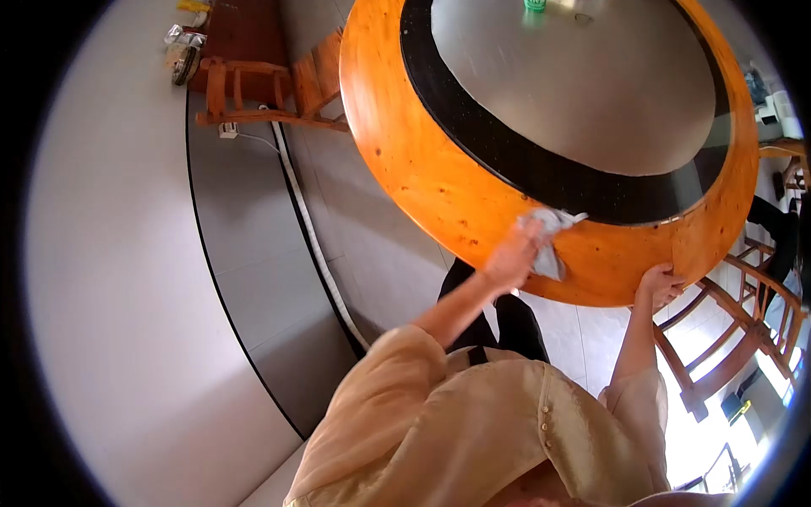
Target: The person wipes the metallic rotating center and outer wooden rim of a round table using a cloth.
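My left hand (514, 258) is closed on a crumpled light grey cloth (553, 226), which lies against the orange wooden rim of the round table (439, 198). Part of the cloth hangs down past the fingers towards the table's near edge. The hand is slightly blurred. Farther right, my right hand (661, 286) grips that same edge, its fingers curled at the wood. Inside the wooden rim runs a black ring (507, 156), and within it sits a large greyish round centre (583, 84).
A green object (535, 5) stands on the table's far part. Wooden chairs flank the table, one at left (249, 93) and one at right (718, 334). A white pipe (308, 211) runs along the floor by the left wall. At far right, a person's dark-clothed limb (773, 224) shows.
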Demonstrator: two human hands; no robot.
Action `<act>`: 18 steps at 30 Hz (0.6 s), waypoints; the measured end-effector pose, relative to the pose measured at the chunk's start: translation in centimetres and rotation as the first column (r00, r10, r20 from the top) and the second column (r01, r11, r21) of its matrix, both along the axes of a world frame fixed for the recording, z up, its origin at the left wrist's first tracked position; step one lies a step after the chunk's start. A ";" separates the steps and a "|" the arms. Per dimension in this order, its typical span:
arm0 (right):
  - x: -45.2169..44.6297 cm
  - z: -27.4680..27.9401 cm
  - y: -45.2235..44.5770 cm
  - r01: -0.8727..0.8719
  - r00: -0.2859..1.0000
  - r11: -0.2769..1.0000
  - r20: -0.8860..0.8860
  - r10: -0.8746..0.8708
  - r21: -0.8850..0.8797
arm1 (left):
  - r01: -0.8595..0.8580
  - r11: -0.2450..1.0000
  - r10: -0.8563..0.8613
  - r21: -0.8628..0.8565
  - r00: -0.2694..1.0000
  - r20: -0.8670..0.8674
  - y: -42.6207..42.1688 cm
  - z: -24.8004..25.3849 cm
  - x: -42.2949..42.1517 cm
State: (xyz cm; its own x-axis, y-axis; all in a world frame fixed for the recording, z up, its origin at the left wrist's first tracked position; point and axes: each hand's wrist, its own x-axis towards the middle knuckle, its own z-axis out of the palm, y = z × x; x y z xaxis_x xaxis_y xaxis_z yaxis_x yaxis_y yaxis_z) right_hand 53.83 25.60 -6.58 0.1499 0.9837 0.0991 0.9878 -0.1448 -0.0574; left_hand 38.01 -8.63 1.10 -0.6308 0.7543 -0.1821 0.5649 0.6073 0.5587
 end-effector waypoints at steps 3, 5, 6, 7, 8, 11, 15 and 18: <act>-0.4 1.3 -0.7 0.011 0.996 1.000 -0.086 -0.013 -0.018 | -0.534 0.822 0.340 0.199 0.740 0.580 -5.1 3.0 -6.7; -0.5 1.8 -0.6 -0.010 0.999 0.998 -0.051 0.007 -0.064 | -0.658 0.725 0.397 0.205 0.642 0.656 -9.4 2.8 -11.3; -0.6 2.1 -0.9 -0.011 0.998 0.998 -0.062 0.007 -0.068 | -0.568 0.801 0.473 0.193 0.795 0.379 -13.9 -1.9 -13.2; -0.6 2.2 -1.0 -0.012 0.997 0.997 -0.072 0.006 -0.072 | -0.517 0.847 0.515 0.125 0.856 0.054 -18.3 -6.5 -15.1; -0.3 1.3 -0.7 -0.011 0.999 0.999 -0.052 0.009 -0.036 | -0.479 0.851 0.330 -0.218 0.808 -0.488 -19.6 -4.2 -15.9; -0.4 0.9 -0.5 0.014 0.999 0.998 -0.043 -0.016 -0.065 | -0.515 0.788 0.387 -0.336 0.840 -0.380 -21.7 -4.5 -18.1; -0.5 1.0 -0.6 0.042 0.999 0.999 -0.017 -0.043 -0.031 | -0.541 0.836 0.486 -0.093 0.808 -0.332 -15.8 -7.5 -11.5; -0.8 2.3 -0.9 0.026 0.997 0.999 -0.068 -0.028 -0.023 | -0.454 0.887 0.401 -0.088 0.851 -0.339 -8.9 -5.1 -3.6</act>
State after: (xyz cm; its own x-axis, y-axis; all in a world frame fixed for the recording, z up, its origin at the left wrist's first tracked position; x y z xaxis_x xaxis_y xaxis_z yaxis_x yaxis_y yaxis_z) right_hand 52.99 24.75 -4.29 0.1819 0.9811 0.0663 0.9775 -0.1731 -0.1209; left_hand 34.43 -17.52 -4.02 -0.9271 0.3741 -0.0224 0.3536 0.8930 0.2783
